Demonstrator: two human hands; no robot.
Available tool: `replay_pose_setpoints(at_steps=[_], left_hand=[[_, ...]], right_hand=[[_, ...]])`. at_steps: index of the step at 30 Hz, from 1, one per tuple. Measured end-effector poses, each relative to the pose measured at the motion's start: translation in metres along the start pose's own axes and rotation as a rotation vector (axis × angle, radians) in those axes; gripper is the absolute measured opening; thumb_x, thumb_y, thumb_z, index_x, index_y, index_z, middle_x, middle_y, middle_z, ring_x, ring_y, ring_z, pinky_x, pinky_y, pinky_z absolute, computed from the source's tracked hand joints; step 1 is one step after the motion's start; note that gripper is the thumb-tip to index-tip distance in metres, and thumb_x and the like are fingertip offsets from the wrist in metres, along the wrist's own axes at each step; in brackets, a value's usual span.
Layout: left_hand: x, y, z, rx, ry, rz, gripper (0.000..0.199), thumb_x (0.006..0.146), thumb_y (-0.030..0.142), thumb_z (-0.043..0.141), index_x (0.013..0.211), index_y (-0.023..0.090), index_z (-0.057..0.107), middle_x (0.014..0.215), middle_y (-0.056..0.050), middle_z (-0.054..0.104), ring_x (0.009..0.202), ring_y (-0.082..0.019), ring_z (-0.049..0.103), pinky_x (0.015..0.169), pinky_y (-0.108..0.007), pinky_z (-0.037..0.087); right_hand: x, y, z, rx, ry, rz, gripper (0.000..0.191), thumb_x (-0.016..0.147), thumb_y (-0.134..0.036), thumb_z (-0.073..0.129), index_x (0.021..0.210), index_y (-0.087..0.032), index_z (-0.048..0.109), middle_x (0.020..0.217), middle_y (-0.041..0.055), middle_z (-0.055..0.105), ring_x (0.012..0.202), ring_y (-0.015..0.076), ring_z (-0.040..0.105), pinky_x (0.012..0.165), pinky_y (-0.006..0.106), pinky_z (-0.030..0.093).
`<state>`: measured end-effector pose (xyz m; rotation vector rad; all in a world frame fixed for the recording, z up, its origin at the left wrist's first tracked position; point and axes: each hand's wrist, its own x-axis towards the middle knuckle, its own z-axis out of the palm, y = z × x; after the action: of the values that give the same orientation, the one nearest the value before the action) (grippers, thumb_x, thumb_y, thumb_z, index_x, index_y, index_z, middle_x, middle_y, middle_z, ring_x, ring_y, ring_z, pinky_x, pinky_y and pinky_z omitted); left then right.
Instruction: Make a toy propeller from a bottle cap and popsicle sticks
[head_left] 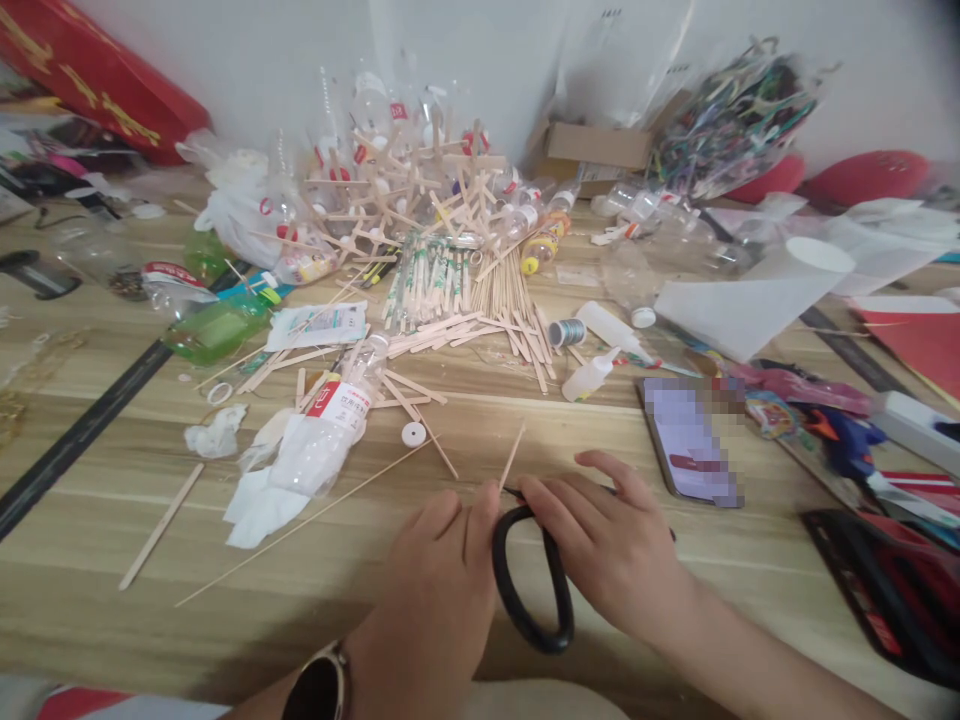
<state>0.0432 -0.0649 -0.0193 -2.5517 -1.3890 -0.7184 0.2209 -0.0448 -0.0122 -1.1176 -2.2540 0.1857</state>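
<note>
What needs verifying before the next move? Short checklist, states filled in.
1. Left hand on the wooden stick: ok, its tip pokes out past the fingertips.
2. Right hand on the scissors: ok.
3. Fingers clear of the cutting edges: cannot tell, the hands hide most of the blades.
4. Phone well away from the right hand: not ok, I'd say; it lies close beside it.
5. Plastic bottle with the red-and-white label clear of the left hand: ok, lying apart from it.
</note>
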Motion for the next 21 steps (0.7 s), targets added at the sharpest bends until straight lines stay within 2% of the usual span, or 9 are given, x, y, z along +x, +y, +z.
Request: replay_pose_setpoints(at_steps=[2,4,6,9,11,13,15,19,21], left_hand=[[0.001,0.000,0.000,0.009,0.017,0.020,0.028,0.094,0.004,0.031,0.112,0.004,0.053,0.069,-0.008,0.070,0.057,-0.022,0.063,0.050,-0.034,0.050],[0.002,-0.001,0.000,0.023,0.034,0.054,0.028,0.094,0.004,0.031,0.112,0.002,0.052,0.067,-0.008,0.069,0.055,-0.022,0.061,0.049,-0.034,0.049],[0.002,-0.002,0.000,0.024,0.037,0.067,0.027,0.094,0.004,0.032,0.112,0.002,0.052,0.066,-0.008,0.068,0.054,-0.022,0.060,0.048,-0.034,0.049],[0.000,-0.002,0.002,-0.001,0.023,0.031,0.027,0.095,0.005,0.032,0.112,0.004,0.052,0.068,-0.008,0.068,0.056,-0.023,0.061,0.049,-0.035,0.050],[-0.002,-0.001,0.003,-0.043,0.012,-0.020,0.027,0.096,0.007,0.031,0.112,0.007,0.052,0.069,-0.007,0.069,0.059,-0.023,0.063,0.051,-0.034,0.051],[-0.002,-0.001,0.003,-0.066,0.007,-0.044,0.027,0.096,0.008,0.031,0.111,0.009,0.053,0.069,-0.006,0.068,0.060,-0.022,0.063,0.053,-0.034,0.051],[-0.001,-0.003,0.002,-0.036,0.011,-0.028,0.026,0.096,0.008,0.031,0.112,0.008,0.053,0.068,-0.006,0.067,0.059,-0.022,0.062,0.052,-0.033,0.050],[-0.001,-0.005,0.002,0.021,0.008,0.067,0.030,0.093,0.003,0.031,0.117,0.003,0.050,0.072,-0.009,0.069,0.058,-0.022,0.061,0.052,-0.033,0.050],[-0.002,-0.006,0.004,0.010,0.002,0.065,0.031,0.093,0.003,0.032,0.119,0.002,0.048,0.074,-0.010,0.070,0.060,-0.023,0.062,0.052,-0.034,0.050]], right_hand=[[0.002,-0.002,0.000,0.131,-0.098,0.087,0.032,0.100,-0.021,0.038,0.086,-0.017,0.067,0.073,0.0048,0.074,0.064,0.0152,0.067,0.077,0.034,0.049],[0.006,-0.005,-0.001,0.424,-0.317,0.263,0.042,0.103,-0.028,0.032,0.078,-0.017,0.064,0.059,0.0011,0.070,0.053,0.0127,0.065,0.058,0.025,0.049],[0.008,-0.007,0.000,0.497,-0.411,0.319,0.050,0.105,-0.030,0.026,0.073,-0.017,0.062,0.050,-0.0015,0.065,0.044,0.0105,0.061,0.047,0.021,0.045],[0.002,-0.002,0.002,0.188,-0.208,0.149,0.044,0.103,-0.028,0.033,0.077,-0.016,0.067,0.061,0.0037,0.070,0.054,0.0139,0.065,0.066,0.029,0.051],[-0.002,0.003,0.004,-0.032,-0.076,-0.028,0.036,0.101,-0.022,0.035,0.094,-0.014,0.069,0.071,0.0072,0.073,0.063,0.0171,0.067,0.084,0.038,0.047],[-0.002,0.005,0.004,-0.097,-0.030,-0.110,0.032,0.100,-0.017,0.036,0.100,-0.014,0.068,0.074,0.0064,0.074,0.064,0.0161,0.066,0.088,0.039,0.044],[0.001,0.003,0.004,0.089,-0.109,0.030,0.036,0.100,-0.021,0.038,0.083,-0.016,0.069,0.069,0.0037,0.072,0.059,0.0136,0.064,0.076,0.032,0.047],[0.009,-0.007,0.001,0.660,-0.476,0.506,0.059,0.102,-0.036,0.032,0.053,-0.019,0.059,0.050,0.0011,0.064,0.046,0.0109,0.057,0.047,0.022,0.042],[0.009,-0.008,0.002,0.632,-0.458,0.511,0.057,0.102,-0.036,0.033,0.055,-0.019,0.059,0.050,0.0006,0.063,0.045,0.0108,0.056,0.046,0.022,0.040]])
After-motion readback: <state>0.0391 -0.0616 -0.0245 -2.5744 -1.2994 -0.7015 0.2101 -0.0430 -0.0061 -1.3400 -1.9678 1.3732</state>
